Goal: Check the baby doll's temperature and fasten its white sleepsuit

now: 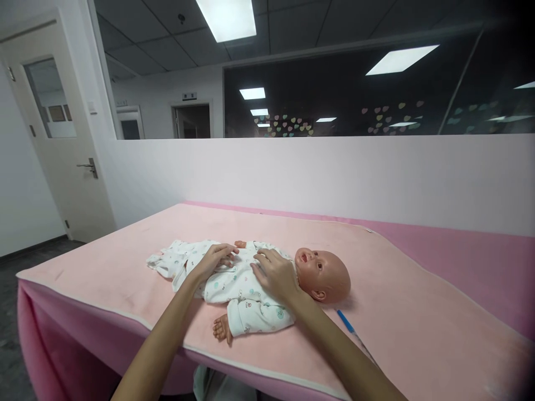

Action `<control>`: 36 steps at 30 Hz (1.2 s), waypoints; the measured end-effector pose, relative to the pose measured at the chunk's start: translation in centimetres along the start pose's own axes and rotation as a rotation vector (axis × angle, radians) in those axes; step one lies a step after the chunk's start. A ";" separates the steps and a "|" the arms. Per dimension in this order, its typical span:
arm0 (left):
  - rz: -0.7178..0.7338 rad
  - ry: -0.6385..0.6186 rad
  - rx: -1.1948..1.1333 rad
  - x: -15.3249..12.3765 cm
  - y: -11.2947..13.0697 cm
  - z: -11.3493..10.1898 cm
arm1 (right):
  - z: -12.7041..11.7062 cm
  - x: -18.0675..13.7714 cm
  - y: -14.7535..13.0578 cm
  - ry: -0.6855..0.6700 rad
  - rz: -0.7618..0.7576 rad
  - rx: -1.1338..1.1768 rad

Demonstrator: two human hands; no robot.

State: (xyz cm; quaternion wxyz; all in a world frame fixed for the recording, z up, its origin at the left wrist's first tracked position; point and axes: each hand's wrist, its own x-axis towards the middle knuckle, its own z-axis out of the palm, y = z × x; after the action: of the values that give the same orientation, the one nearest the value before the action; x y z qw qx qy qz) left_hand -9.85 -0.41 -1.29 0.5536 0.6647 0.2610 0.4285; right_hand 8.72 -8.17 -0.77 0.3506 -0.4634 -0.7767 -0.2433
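A baby doll lies on its back across the padded table, head to the right. It wears a white printed top and white printed trousers. My left hand rests at the doll's waist, fingers apart and slightly bent over the cloth. On the doll's chest, just below the chin, lies my right hand with its fingers spread. Neither hand visibly grips the cloth. The doll's near arm is stretched towards the table's front edge, its hand bare.
A thin tool with a blue end lies right of the doll, partly hidden by my right forearm. A peach mat covers the pink table cover. Behind stands a white half wall with glass above; a door is at left.
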 end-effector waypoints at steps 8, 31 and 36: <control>0.061 -0.136 0.243 -1.2 0.4 -0.3 | 2.3 0.8 -1.4 -0.097 0.023 0.166; 0.105 -0.276 0.319 -1.0 0.1 -0.8 | 2.9 -0.2 -1.5 -0.058 0.044 0.216; 0.143 -0.209 0.347 -1.0 -0.2 -0.8 | 2.8 -0.1 -1.6 -0.053 0.031 0.214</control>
State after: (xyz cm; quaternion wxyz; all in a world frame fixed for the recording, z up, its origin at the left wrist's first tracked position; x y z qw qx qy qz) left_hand -10.97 -0.77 -1.78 0.4230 0.8077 0.2242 0.3443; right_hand 6.47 -6.98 -2.71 0.3811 -0.4415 -0.7999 -0.1414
